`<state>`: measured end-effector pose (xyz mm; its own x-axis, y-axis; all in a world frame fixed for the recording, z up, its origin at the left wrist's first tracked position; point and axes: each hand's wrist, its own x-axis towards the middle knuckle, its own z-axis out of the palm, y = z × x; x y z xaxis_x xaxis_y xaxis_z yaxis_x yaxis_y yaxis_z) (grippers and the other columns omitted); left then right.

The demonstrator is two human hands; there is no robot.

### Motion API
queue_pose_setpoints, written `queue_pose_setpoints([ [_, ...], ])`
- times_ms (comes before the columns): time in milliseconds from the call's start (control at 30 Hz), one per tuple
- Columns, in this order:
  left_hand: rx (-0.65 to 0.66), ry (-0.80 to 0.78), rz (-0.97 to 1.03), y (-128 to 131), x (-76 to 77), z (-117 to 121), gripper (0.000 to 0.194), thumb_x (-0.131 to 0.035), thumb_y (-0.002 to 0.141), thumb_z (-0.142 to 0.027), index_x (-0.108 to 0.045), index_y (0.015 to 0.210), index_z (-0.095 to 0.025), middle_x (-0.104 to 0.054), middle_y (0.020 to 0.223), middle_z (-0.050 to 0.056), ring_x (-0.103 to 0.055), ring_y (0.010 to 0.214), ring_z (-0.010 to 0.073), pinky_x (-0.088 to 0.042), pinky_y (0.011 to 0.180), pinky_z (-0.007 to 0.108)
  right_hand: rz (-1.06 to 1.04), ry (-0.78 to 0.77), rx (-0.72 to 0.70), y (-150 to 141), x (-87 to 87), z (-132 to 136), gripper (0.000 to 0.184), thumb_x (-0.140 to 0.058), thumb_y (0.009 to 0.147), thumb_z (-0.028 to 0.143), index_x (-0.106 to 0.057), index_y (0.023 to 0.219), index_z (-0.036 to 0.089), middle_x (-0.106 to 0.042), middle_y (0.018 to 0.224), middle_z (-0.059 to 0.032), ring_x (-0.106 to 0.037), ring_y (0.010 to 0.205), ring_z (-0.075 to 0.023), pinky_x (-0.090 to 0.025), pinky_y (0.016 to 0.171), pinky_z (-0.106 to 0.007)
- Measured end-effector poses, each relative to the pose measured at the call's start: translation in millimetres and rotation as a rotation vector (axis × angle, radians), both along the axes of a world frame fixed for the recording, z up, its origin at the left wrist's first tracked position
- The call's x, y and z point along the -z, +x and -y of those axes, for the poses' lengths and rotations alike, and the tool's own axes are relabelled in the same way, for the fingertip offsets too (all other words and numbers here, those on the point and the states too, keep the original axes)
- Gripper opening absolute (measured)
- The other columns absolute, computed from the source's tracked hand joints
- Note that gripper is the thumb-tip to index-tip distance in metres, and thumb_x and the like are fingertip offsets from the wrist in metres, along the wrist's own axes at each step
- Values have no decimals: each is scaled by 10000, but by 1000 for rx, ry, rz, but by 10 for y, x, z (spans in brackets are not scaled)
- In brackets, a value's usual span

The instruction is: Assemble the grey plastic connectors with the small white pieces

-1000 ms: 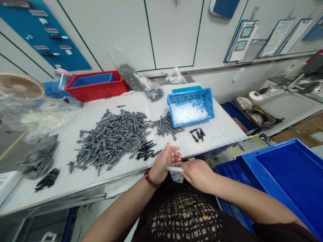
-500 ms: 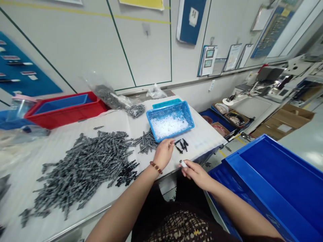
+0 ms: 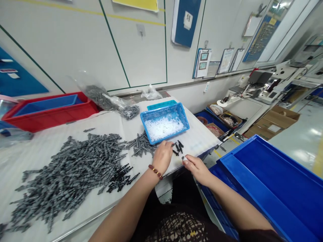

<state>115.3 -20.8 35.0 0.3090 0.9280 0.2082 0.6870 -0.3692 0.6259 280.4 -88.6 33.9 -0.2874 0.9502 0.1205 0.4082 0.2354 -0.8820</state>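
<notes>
Parts heap [image 3: 75, 168] on table [image 3: 202, 136], left of bin [image 3: 168, 137]; rings [image 3: 164, 126] in bin; tray [image 3: 272, 181] right of table.

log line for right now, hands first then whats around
left hand: at small black parts | right hand: gripping white cylinder | around: grey parts pile, blue bin with white pieces, red bin

Grey parts [image 3: 83, 164]: matt plastic look, ridged | black parts [image 3: 180, 146]: slightly glossy, ridged | pale stick [image 3: 185, 160]: smooth, material unclear | blue bin [image 3: 169, 136]: smooth plastic, soft sheen | blue tray [image 3: 275, 188]: glossy plastic | red bin [image 3: 54, 117]: smooth plastic | bag [image 3: 151, 93]: clear, crinkled, shiny plastic | table [image 3: 199, 141]: matt white top | cardboard boxes [image 3: 267, 127]: dull brown | shirt [image 3: 181, 227]: matt cloth
</notes>
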Motion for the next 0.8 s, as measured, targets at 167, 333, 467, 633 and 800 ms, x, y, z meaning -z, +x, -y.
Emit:
queue_pose_setpoints([
  [167,-13,-74,258,-343,-15,381,165,-444,858,-233,-579,938,-182,-634,926,68,-588,872,201,-459,791,314,128,56,-17,-37,-70,3,294,-341,890,370,-361,651,200,-358,591,46,-358,547,-101,-271,539,-226],
  [333,-30,-154,350,-539,-50,671,172,-463,859,-284,-592,912,-182,-628,732,11,-575,581,133,-481,551,237,223,63,-59,-108,-121,44,294,-362,865,344,-285,615,208,-308,546,57,-308,503,-92,-227,509,-222],
  [467,77,9,376,-606,-84,822,178,-451,888,-255,-612,912,-183,-654,816,31,-626,651,124,-515,589,217,328,100,-88,-153,-165,102,270,-370,848,325,-323,611,204,-329,533,54,-334,495,-92,-215,512,-224],
  [633,132,273,206,-630,-102,923,133,-496,885,-230,-621,882,-184,-689,829,31,-649,762,140,-521,702,225,560,184,-133,-225,-239,171,222,-412,820,291,-450,625,192,-434,537,35,-375,506,-101,-199,516,-236],
  [800,204,336,84,-631,-136,963,219,-415,924,-245,-614,858,-182,-686,786,27,-642,717,133,-523,677,222,787,242,-180,-303,-329,215,223,-451,826,324,-561,693,182,-580,598,-7,-468,542,-121,-184,522,-253],
])
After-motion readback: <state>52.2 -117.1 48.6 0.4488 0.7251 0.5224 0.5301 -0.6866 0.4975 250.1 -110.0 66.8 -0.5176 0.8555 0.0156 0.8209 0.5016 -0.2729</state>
